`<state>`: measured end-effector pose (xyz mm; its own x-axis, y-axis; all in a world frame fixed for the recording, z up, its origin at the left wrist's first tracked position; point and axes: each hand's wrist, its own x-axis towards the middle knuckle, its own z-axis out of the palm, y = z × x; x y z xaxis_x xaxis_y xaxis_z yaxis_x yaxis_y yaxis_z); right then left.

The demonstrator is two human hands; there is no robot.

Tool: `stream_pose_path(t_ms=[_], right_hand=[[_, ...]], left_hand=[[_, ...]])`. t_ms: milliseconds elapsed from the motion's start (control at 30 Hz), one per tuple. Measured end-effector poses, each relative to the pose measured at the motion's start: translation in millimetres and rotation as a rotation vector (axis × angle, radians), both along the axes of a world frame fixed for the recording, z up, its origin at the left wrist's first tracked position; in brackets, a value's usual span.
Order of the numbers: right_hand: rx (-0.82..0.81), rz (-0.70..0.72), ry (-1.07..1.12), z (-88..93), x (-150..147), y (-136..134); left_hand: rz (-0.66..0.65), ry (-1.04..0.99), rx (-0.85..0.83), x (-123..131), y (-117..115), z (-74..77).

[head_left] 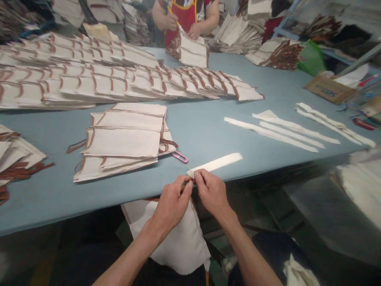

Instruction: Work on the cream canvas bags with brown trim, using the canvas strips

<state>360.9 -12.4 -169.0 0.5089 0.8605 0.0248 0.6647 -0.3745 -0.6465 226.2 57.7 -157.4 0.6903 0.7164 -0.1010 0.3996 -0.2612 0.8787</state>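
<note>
A cream fabric strip (217, 163) lies on the blue table (196, 127) near its front edge. Both my hands pinch the strip's near end together. My left hand (171, 202) has its fingers closed on that end from the left. My right hand (211, 192) grips it from the right. A cream fabric bag (175, 242) hangs below the table edge over my lap, beneath my hands. Beside my left hand lies a stack of cream bags with brown trim (125, 139), with pink snips (180, 157) at its right edge.
Long rows of overlapped cream bags (113, 79) fill the table's far left. Several loose cream strips (282, 129) lie to the right. A person in a red apron (184, 18) works at the far side. A cardboard box (329, 88) and a green bag (311, 57) sit far right.
</note>
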Motion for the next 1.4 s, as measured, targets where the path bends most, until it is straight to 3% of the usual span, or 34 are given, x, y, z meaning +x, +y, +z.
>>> stream_pose_path(t_ms=[300,700,1067,1200,1400], right_hand=[[0.013,0.079,0.084,10.2,5.3,0.1],[-0.033,0.043,0.177,12.6,11.2,7.4],[-0.106,0.025,0.041,14.2,-2.6,6.1],[-0.124,0.004,-0.006,13.3,-9.2,5.3],[-0.130,-0.001,-0.045,15.6,-16.0,5.9]], left_hand=[[0.012,-0.037,0.048,2.1,2.7,-7.3],[0.036,-0.058,-0.028,-10.3,1.2,-8.7],[0.119,0.009,-0.023,-29.7,1.0,-6.8],[0.084,0.092,0.052,-33.8,-1.6,-0.3],[-0.072,0.277,0.179,-26.7,-0.4,6.6]])
